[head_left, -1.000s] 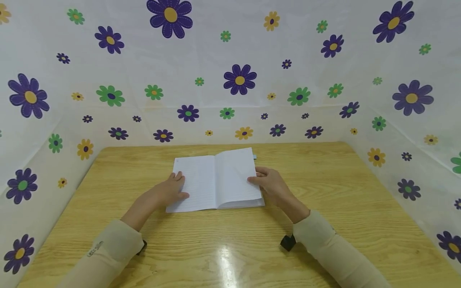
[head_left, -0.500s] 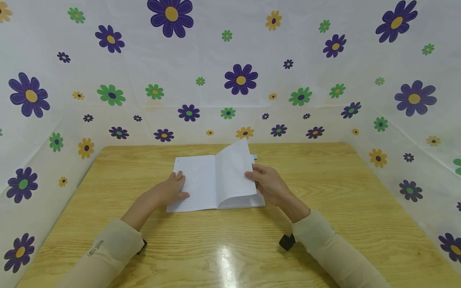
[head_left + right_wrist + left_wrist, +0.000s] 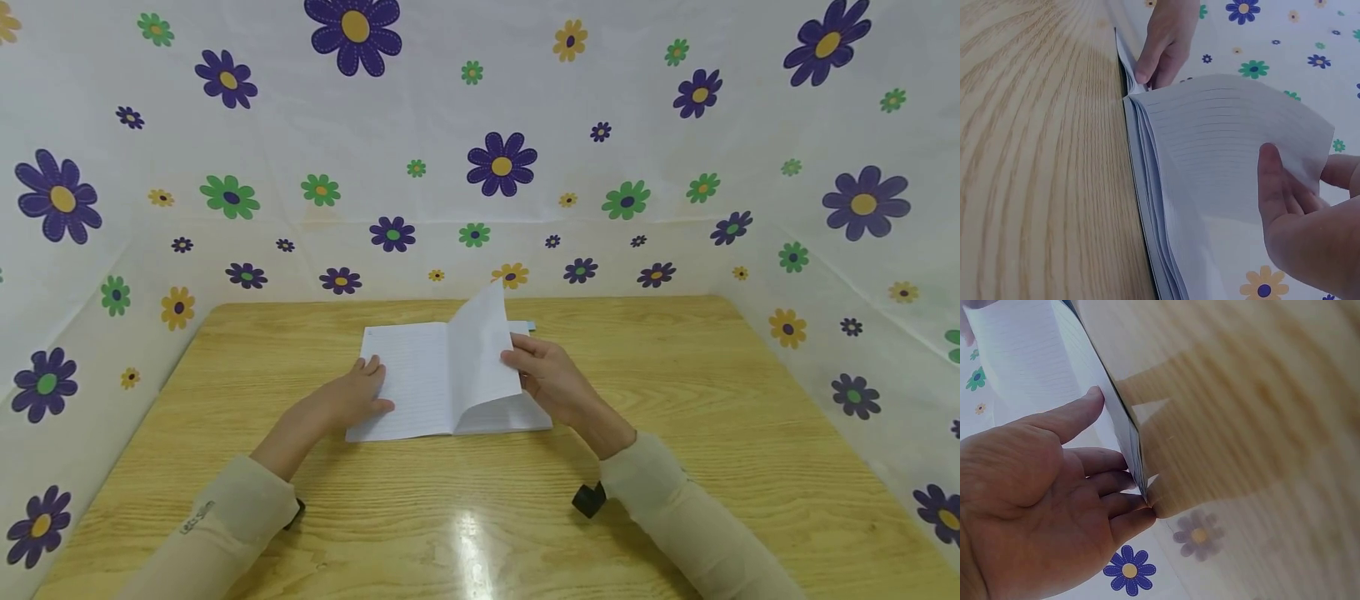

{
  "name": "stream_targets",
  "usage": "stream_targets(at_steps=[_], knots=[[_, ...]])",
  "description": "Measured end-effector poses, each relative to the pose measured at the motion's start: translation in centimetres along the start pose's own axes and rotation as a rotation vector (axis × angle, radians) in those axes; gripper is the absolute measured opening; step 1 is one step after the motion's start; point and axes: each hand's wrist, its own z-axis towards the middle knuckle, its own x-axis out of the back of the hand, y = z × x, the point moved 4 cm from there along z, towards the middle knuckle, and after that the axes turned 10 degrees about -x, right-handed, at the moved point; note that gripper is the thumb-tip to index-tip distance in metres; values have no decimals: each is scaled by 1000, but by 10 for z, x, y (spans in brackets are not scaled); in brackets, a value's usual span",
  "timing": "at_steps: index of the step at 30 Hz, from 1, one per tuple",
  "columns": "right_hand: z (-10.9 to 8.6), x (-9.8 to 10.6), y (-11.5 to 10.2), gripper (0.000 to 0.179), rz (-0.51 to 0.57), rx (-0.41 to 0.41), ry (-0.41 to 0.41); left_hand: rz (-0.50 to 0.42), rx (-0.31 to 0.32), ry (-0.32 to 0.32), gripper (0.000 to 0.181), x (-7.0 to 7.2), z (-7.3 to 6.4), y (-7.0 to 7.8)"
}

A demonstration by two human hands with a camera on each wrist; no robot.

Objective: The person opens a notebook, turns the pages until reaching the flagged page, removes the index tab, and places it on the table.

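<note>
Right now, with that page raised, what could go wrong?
The right hand pinches the raised page near its outer edge, and the page is bowed: a hard pull might crease or tear it, and a loose pinch could let it flop back.
The left hand rests on the open notebook; if it eased off, the notebook might slide.

Head view flatly lit, dimmish, glare streak on counter [image 3: 450,500] at 6 o'clock; left wrist view hazy, counter grain blurred toward 3 o'clock.
</note>
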Motion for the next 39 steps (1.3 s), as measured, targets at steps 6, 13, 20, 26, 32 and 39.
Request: stream_targets(at_steps=[6,13,20,26,32,39], knots=[[5,-6,1,54,24,13,-68,-3,-4,3,71,0,-1,0],[10,-12,0,55,23,26,-103,-5,-8,13,71,2,-1,2],[13,-18,1,53,28,45,-125,1,-3,20,71,2,-1,2],[18,-22,4,52,40,44,-118,5,-7,32,69,4,0,-1],[23,-26,10,52,45,37,-135,18,-18,54,67,7,1,-2],[30,-34,17,51,46,13,-138,-3,5,98,69,10,-3,-8]])
